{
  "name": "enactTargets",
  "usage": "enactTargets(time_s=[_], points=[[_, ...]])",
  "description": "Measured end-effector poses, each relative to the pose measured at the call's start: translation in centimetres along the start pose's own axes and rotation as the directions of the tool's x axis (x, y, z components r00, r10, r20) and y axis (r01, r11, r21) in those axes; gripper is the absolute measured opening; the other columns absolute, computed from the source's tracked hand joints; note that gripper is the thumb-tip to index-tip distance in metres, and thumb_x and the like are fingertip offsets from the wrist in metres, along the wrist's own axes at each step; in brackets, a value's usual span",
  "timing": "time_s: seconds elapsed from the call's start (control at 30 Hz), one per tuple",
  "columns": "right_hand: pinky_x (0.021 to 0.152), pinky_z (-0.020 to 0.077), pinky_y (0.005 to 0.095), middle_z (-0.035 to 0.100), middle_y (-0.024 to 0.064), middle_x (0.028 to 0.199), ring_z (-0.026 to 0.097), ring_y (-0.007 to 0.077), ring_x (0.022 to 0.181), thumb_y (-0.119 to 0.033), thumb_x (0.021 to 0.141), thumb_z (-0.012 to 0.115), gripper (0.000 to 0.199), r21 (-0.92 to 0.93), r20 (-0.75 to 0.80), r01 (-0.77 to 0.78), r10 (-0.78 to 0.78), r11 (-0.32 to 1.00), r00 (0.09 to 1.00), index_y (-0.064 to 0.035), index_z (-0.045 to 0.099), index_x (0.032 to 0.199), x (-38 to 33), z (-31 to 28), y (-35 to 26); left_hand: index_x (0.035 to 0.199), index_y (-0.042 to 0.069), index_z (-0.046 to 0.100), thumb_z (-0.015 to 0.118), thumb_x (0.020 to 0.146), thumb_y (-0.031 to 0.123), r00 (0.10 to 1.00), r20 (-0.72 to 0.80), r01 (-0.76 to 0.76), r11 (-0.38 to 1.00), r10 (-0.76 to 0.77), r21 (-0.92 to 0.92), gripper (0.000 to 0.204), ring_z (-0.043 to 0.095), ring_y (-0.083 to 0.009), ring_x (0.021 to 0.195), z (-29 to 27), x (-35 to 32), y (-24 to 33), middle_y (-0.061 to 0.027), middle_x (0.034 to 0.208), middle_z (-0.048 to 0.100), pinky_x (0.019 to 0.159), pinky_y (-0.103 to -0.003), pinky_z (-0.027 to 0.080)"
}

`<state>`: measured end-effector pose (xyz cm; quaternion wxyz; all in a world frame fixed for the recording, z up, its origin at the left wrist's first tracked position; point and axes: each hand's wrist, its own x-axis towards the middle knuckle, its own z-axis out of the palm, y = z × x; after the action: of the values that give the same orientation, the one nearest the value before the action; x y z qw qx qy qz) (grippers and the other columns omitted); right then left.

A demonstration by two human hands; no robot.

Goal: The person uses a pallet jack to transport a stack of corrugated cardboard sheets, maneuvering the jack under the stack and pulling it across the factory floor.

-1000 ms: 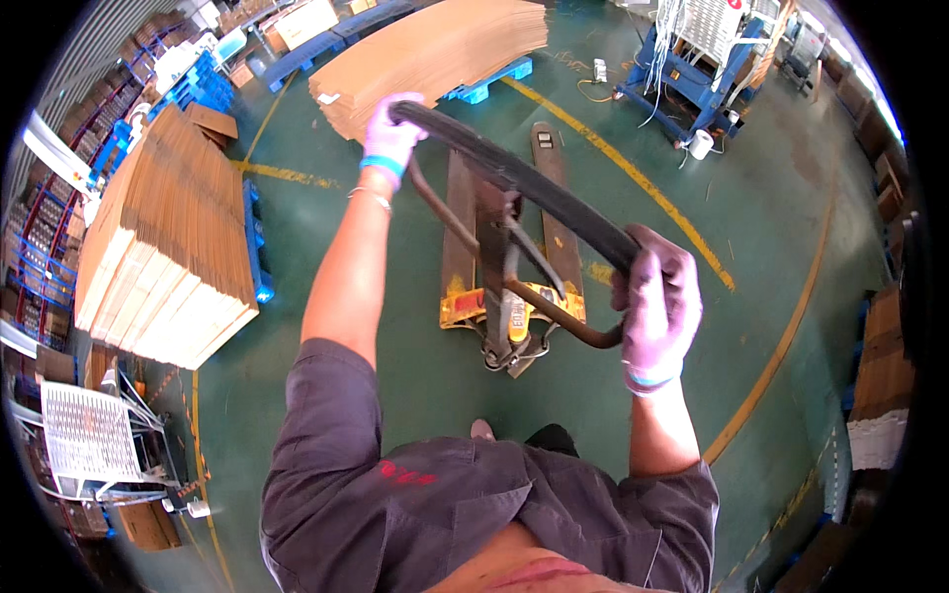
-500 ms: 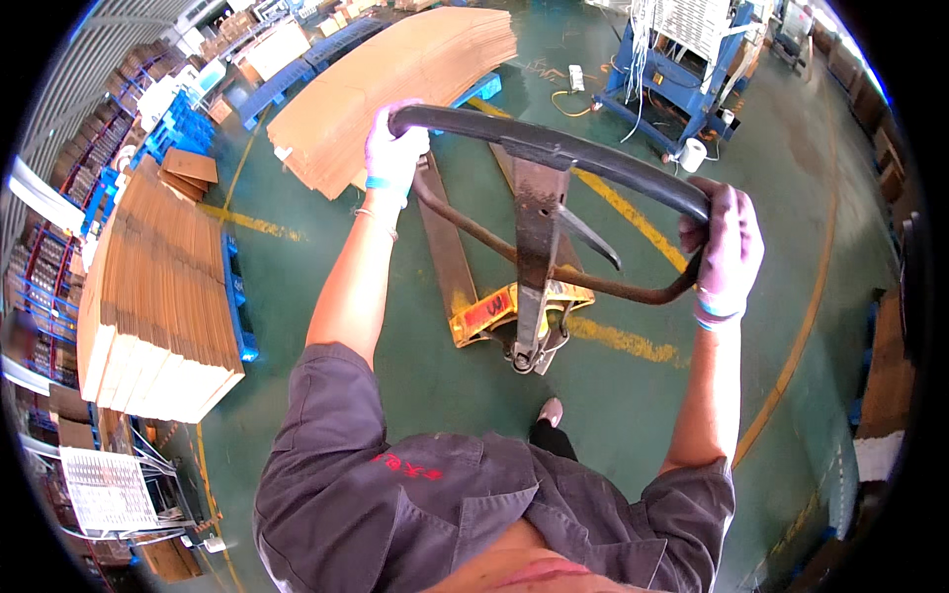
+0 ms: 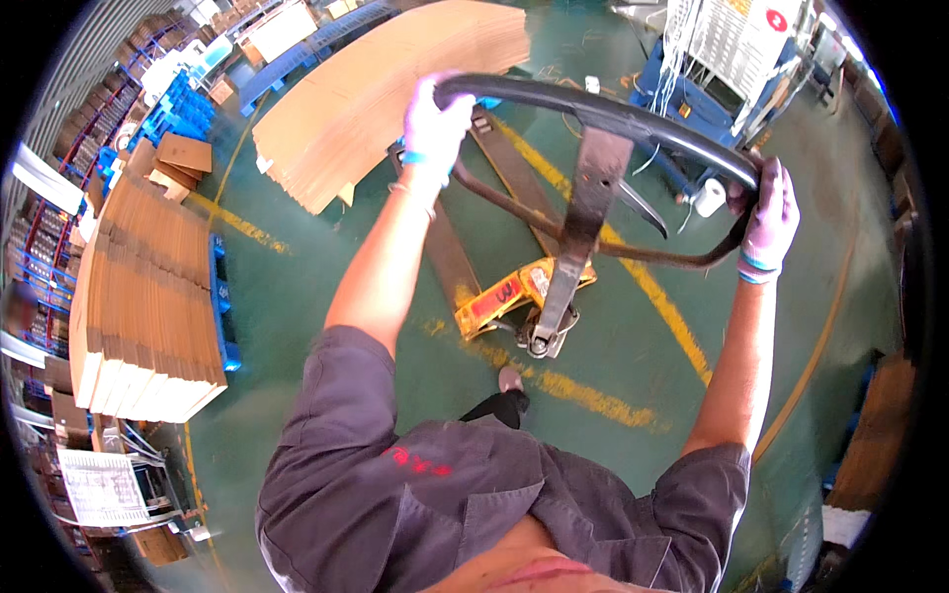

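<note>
Head view: pallet jack (image 3: 491, 304) held by handle (image 3: 643, 122)

The left hand (image 3: 436, 128) curls closed around the handle's left end; the right hand (image 3: 770, 217) grips its right end. The jack stands on green floor (image 3: 593, 465), forks (image 3: 436, 235) near a cardboard stack (image 3: 386, 99).

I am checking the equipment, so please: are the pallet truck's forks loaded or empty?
Empty, as far as visible: bare surface shows along both forks; part of one is hidden.

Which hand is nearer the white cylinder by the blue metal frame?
Right. The right purple-gloved hand, on the black curved handle, appears just right of the white cylinder; the left hand, at the handle's other end, is well to its left.
</note>
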<state>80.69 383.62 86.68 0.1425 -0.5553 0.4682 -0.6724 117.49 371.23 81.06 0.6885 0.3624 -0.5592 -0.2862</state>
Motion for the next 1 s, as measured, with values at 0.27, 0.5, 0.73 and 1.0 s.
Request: enactTargets(time_s=[0.27, 0.5, 0.73, 1.0], points=[[0.051, 0.0408, 0.0241, 0.060, 0.0045, 0.064, 0.051, 0.0101, 0.053, -0.040, 0.102, 0.046, 0.048, 0.019, -0.110, 0.000, 0.002, 1.000, 0.994, 0.0023, 0.068, 0.094, 17.1, 3.2, 12.8, 0.111, 0.004, 0.060, 0.073, 0.081, 0.006, 0.987, -0.094, -0.115, 0.982, 0.130, 0.153, 0.033, 0.066, -0.0178, 0.088, 6.1, 8.9, -7.5, -0.0100, 0.099, 0.069, 0.080, -0.030, 0.052], [0.052, 0.0412, 0.0246, 0.061, 0.0038, 0.065, 0.053, 0.0103, 0.054, -0.038, 0.103, 0.042, 0.049, 0.125, -0.028, -0.011, 0.014, 0.992, 0.999, 0.0012, 0.070, 0.093, 30.2, 11.1, 20.1, 0.114, 0.005, 0.059, 0.070, 0.084, 0.004, 0.979, -0.186, -0.045, 0.980, 0.081, 0.192, 0.032, 0.065, -0.0159, 0.088, 8.7, 16.7, -11.1, -0.0073, 0.098, 0.067, 0.081, -0.030, 0.053], [0.050, 0.0427, 0.0242, 0.061, 0.0041, 0.062, 0.054, 0.0089, 0.051, -0.034, 0.103, 0.045, 0.042, 0.177, 0.159, -0.025, -0.003, 0.984, 0.987, -0.0005, 0.068, 0.092, 38.8, 20.0, 24.0, 0.110, 0.005, 0.061, 0.070, 0.084, 0.002, 0.904, -0.338, -0.124, 0.916, 0.263, 0.381, 0.028, 0.060, -0.0107, 0.074, 7.1, 26.1, -17.4, -0.0034, 0.089, 0.064, 0.067, -0.025, 0.049], [0.050, 0.0433, 0.0240, 0.059, 0.0016, 0.059, 0.054, 0.0074, 0.050, -0.029, 0.100, 0.051, 0.034, 0.355, 0.289, -0.122, 0.016, 0.927, 0.957, -0.0032, 0.066, 0.084, 48.4, 30.1, 29.4, 0.112, 0.004, 0.055, 0.069, 0.088, 0.009, 0.906, -0.405, 0.037, 0.930, 0.123, 0.366, 0.028, 0.057, -0.0108, 0.063, 6.9, 36.4, -21.2, -0.0034, 0.083, 0.060, 0.058, -0.025, 0.049]])
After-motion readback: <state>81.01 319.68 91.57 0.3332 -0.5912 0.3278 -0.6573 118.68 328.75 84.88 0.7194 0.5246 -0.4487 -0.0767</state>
